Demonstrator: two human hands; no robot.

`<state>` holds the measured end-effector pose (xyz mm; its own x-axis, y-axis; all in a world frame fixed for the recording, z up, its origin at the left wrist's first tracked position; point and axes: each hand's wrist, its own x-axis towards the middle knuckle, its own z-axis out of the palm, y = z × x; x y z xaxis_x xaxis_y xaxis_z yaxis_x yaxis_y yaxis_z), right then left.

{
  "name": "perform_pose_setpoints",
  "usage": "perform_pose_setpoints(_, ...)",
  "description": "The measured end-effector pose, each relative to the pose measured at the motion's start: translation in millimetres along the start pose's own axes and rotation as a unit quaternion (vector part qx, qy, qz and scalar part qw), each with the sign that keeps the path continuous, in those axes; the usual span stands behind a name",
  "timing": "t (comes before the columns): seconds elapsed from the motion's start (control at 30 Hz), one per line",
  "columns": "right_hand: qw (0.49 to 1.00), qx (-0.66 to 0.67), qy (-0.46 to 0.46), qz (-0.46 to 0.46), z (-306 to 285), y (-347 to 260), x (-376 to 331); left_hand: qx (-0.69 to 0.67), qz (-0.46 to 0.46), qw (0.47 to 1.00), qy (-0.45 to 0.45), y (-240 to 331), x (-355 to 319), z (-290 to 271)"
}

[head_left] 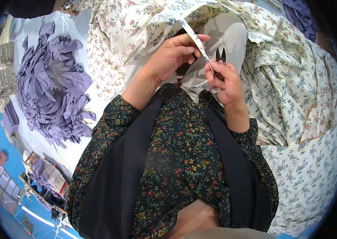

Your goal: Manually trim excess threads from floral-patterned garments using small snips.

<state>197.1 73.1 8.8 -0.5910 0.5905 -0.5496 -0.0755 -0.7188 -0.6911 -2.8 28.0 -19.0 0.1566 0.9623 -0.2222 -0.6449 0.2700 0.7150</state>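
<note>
Fabric strip, one: white, blue-printed, narrow; placed between 12 and 1 o'clock. Long axis runs 11 to 5 o'clock, upper end meeting the floral fabric, lower end at the fingers of the right hand.
Right hand, between 1 and 2 o'clock: thumb and finger pinching the strip; dark snips also carried in it, blades parted, tips toward 12.
Left hand, at 12 o'clock: fingers loosely bent, strip crossing the index finger; whether it pinches, cannot tell.
Edges: both long sides of the strip show between the hands. Room: from the strip toward 2 o'clock, over the pale trousers.
</note>
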Motion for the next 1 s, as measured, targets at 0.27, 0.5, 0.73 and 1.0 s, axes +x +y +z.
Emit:
perform_pose_setpoints(0.27, 0.986, -0.124, 0.082, -0.07, 6.6, 2.2, -1.1, 0.07, -0.054, 0.99, 0.111, -6.4, -7.4, 8.8)
perform_pose_setpoints(0.5, 0.924, -0.305, 0.067, -0.219, 12.2, 4.2, 21.1, 0.143, -0.054, 0.979, 0.138, -11.8, -14.2, 15.1)
perform_pose_setpoints(0.73, 0.957, -0.203, 0.07, -0.196, -1.4, -3.5, 14.5, 0.038, -0.078, 0.988, 0.128, -14.6, -16.7, 10.7)
perform_pose_setpoints(1.0, 0.865, -0.354, 0.081, -0.345, 3.3, 21.1, 14.2, -0.089, -0.101, 0.986, 0.1, -10.6, -18.4, 19.6)
